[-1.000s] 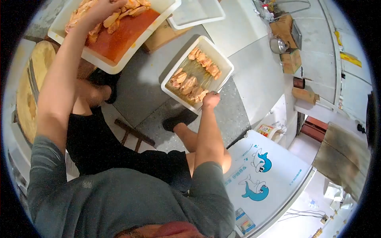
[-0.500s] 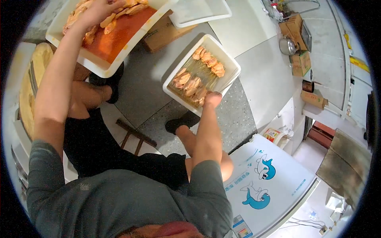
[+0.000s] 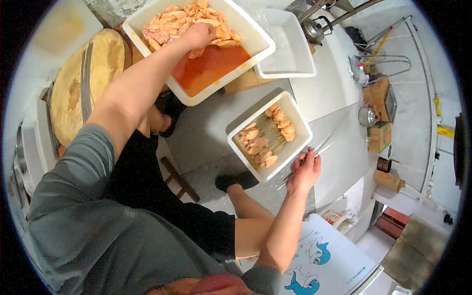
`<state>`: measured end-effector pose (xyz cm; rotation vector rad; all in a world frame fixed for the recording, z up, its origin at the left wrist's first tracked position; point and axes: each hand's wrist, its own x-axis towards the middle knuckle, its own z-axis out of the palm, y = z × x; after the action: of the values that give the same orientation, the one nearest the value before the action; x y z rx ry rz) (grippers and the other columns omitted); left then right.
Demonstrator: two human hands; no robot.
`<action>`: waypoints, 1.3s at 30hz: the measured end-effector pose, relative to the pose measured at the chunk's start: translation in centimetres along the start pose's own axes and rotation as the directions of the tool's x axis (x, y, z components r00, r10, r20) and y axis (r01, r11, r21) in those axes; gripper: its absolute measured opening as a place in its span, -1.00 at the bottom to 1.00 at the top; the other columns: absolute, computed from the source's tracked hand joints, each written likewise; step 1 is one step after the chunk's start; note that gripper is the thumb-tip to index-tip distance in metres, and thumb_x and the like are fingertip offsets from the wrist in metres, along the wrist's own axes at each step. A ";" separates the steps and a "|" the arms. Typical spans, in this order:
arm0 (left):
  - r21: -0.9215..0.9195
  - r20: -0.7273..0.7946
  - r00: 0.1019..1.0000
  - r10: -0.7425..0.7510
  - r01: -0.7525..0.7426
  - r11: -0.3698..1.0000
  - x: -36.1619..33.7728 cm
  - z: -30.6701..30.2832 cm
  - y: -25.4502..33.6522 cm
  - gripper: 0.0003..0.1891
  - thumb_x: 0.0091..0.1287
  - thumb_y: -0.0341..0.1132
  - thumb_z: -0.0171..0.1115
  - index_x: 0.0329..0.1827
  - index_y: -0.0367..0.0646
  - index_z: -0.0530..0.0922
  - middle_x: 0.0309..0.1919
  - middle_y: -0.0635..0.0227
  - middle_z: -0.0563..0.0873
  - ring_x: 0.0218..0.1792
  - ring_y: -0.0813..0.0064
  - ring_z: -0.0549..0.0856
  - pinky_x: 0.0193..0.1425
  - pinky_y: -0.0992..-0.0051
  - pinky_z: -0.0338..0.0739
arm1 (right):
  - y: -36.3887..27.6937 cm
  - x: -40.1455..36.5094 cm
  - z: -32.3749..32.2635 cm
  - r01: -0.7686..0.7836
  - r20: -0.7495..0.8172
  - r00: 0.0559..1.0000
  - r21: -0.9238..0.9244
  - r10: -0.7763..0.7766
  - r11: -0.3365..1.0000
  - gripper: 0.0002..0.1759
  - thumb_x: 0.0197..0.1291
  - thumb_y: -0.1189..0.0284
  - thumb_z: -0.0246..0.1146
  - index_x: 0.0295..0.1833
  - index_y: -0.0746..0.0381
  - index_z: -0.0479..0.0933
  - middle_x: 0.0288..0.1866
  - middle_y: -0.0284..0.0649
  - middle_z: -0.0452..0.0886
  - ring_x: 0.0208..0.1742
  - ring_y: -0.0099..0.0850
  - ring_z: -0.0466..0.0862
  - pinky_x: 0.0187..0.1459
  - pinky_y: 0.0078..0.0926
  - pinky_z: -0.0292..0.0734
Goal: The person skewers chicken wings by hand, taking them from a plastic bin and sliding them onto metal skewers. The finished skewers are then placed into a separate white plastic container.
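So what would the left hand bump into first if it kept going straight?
Probably the chicken pieces in the big white tub; the left hand seems to be touching them.

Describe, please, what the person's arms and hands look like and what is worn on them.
The left hand and right hand are bare: no gloves, and no watch or ring shows. The left arm and right arm are bare up to a grey short-sleeved shirt, whose left sleeve is loose and creased.

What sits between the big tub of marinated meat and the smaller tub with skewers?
Head view: a brown box corner and bare grey floor separate big tub and smaller tub.
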<state>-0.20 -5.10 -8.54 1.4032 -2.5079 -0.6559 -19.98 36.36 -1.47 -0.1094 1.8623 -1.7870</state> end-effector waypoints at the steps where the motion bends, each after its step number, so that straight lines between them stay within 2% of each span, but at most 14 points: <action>1: -0.022 -0.014 1.000 0.000 0.000 1.000 -0.2 -0.2 0.7 -0.76 0.27 -0.19 0.13 -0.14 -0.12 0.62 -0.15 0.10 0.71 -0.04 0.11 0.66 0.05 0.22 0.53 | -0.7 -1.7 0.6 0.000 0.016 1.000 0.030 0.000 1.000 -0.89 0.41 0.40 0.07 -0.11 0.21 0.43 -0.48 -0.36 0.43 -0.62 -0.68 0.31 -0.61 -0.78 0.22; 2: -0.035 -0.004 1.000 0.013 -0.013 0.999 1.7 1.7 -0.5 -0.77 0.23 -0.29 0.15 -0.09 -0.12 0.60 -0.13 0.11 0.70 -0.06 0.10 0.66 0.04 0.21 0.54 | -0.9 -2.7 1.2 -0.024 0.010 1.000 0.056 0.024 0.998 -0.90 0.41 0.40 0.07 -0.11 0.20 0.43 -0.48 -0.37 0.43 -0.62 -0.68 0.32 -0.61 -0.78 0.22; 5: 0.332 0.088 0.982 0.169 -0.189 0.924 4.1 1.9 -0.3 -0.72 0.18 -0.38 0.18 -0.02 -0.13 0.58 -0.08 0.14 0.68 -0.01 0.10 0.64 0.05 0.20 0.54 | -0.2 -4.5 2.4 -0.050 0.072 0.997 0.153 0.040 0.987 -0.90 0.41 0.41 0.06 -0.09 0.19 0.43 -0.54 -0.40 0.39 -0.65 -0.66 0.28 -0.65 -0.74 0.15; 9: 0.356 0.122 0.903 0.412 -0.427 0.831 4.8 1.7 1.0 -0.66 0.13 -0.49 0.17 0.02 -0.14 0.57 -0.05 0.17 0.67 0.08 0.11 0.60 0.12 0.20 0.51 | 1.6 -3.5 3.5 -0.083 0.125 0.990 0.130 0.067 0.988 -0.87 0.43 0.38 0.04 -0.06 0.19 0.43 -0.54 -0.36 0.37 -0.71 -0.62 0.25 -0.68 -0.67 0.13; 15: 0.615 0.305 0.890 0.339 -0.456 0.643 7.7 3.3 0.3 -0.69 0.17 -0.40 0.22 0.01 -0.07 0.59 0.02 0.28 0.60 0.13 0.19 0.56 0.19 0.18 0.44 | 1.5 -2.6 4.5 -0.183 0.238 0.962 0.187 0.137 0.965 -0.86 0.43 0.35 0.06 -0.08 0.19 0.44 -0.53 -0.36 0.36 -0.70 -0.65 0.21 -0.69 -0.70 0.09; 16: 0.619 0.300 0.883 0.361 -0.468 0.631 7.6 3.3 0.0 -0.71 0.21 -0.35 0.21 0.01 -0.05 0.59 0.11 0.32 0.54 0.18 0.21 0.53 0.22 0.18 0.41 | 1.4 -2.6 4.7 -0.189 0.228 0.962 0.163 0.150 0.968 -0.84 0.43 0.34 0.05 -0.08 0.19 0.43 -0.52 -0.36 0.37 -0.69 -0.66 0.20 -0.68 -0.71 0.08; 19: 0.613 0.198 0.820 0.537 -0.531 0.584 7.1 3.2 -1.2 -0.71 0.21 -0.34 0.19 0.01 -0.08 0.59 0.01 0.24 0.62 0.09 0.17 0.59 0.17 0.20 0.45 | 1.8 -2.3 5.3 -0.147 0.249 0.962 0.126 0.112 0.981 -0.83 0.44 0.35 0.03 -0.08 0.22 0.43 -0.50 -0.36 0.38 -0.68 -0.66 0.21 -0.67 -0.72 0.08; 22: 0.522 0.333 0.904 0.268 -0.413 0.746 6.2 1.6 -0.2 -0.73 0.19 -0.31 0.20 -0.06 -0.16 0.60 -0.12 0.12 0.69 -0.01 0.09 0.65 0.08 0.22 0.51 | 2.0 -2.1 6.2 -0.158 0.344 0.934 0.169 0.092 0.973 -0.82 0.44 0.38 0.01 -0.08 0.25 0.43 -0.49 -0.36 0.38 -0.66 -0.67 0.23 -0.67 -0.73 0.08; 25: 0.408 0.362 0.912 0.194 -0.342 0.847 4.3 0.3 -1.4 -0.74 0.16 -0.27 0.19 -0.13 -0.20 0.61 -0.23 0.03 0.71 -0.11 0.02 0.68 -0.03 0.22 0.56 | 1.0 -2.9 7.3 -0.194 0.358 0.925 0.162 0.126 0.967 -0.84 0.41 0.38 0.08 -0.26 0.19 0.42 -0.48 -0.45 0.38 -0.49 -0.70 0.30 -0.55 -0.75 0.17; 28: 0.299 0.225 0.957 0.183 -0.247 0.922 2.2 -0.8 -2.0 -0.76 0.14 -0.29 0.18 -0.19 -0.23 0.61 -0.26 0.00 0.71 -0.13 0.01 0.68 -0.09 0.21 0.58 | 0.3 -3.4 8.1 -0.180 0.371 0.920 0.110 0.128 0.977 -0.85 0.40 0.38 0.07 -0.23 0.20 0.43 -0.48 -0.44 0.39 -0.52 -0.68 0.31 -0.57 -0.74 0.17; 31: 0.298 0.258 0.954 0.156 -0.232 0.926 -0.7 -2.2 -1.4 -0.76 0.13 -0.33 0.16 -0.19 -0.27 0.59 -0.29 -0.02 0.71 -0.18 0.00 0.69 -0.10 0.20 0.58 | -0.2 -4.0 8.6 -0.160 0.396 0.909 0.037 0.133 0.986 -0.87 0.39 0.38 0.07 -0.18 0.20 0.45 -0.48 -0.43 0.40 -0.56 -0.67 0.32 -0.60 -0.72 0.18; 34: 0.244 0.113 0.983 0.144 -0.168 0.955 0.5 -1.4 -2.5 -0.71 0.12 -0.33 0.18 -0.13 -0.27 0.60 -0.27 -0.01 0.71 -0.18 0.02 0.69 -0.09 0.20 0.58 | 0.6 -3.7 8.7 -0.122 0.373 0.923 0.037 0.100 0.992 -0.85 0.39 0.36 0.08 -0.15 0.20 0.48 -0.48 -0.42 0.41 -0.59 -0.67 0.32 -0.62 -0.70 0.19; 37: 0.200 0.043 0.999 -0.021 0.012 0.980 1.8 -1.0 -4.1 -0.73 0.20 -0.27 0.20 -0.16 -0.30 0.59 -0.26 -0.09 0.69 -0.16 -0.03 0.68 -0.07 0.15 0.55 | 0.7 -3.8 8.5 -0.128 0.360 0.927 0.045 0.103 0.991 -0.84 0.40 0.35 0.09 -0.13 0.20 0.48 -0.50 -0.42 0.41 -0.59 -0.67 0.33 -0.61 -0.70 0.20; 39: 0.341 0.151 0.987 -0.051 -0.004 0.940 2.2 -0.9 -4.6 -0.72 0.16 -0.26 0.24 -0.19 -0.30 0.61 -0.25 -0.10 0.69 -0.15 -0.01 0.69 -0.07 0.15 0.56 | 1.0 -3.5 8.4 -0.117 0.352 0.932 0.067 0.086 0.991 -0.83 0.40 0.34 0.08 -0.12 0.21 0.49 -0.51 -0.42 0.41 -0.58 -0.66 0.34 -0.60 -0.70 0.22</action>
<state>2.49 -9.32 -9.96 1.5466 -2.8411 -0.3583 -13.04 30.37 -0.92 -0.2747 1.5092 -1.6515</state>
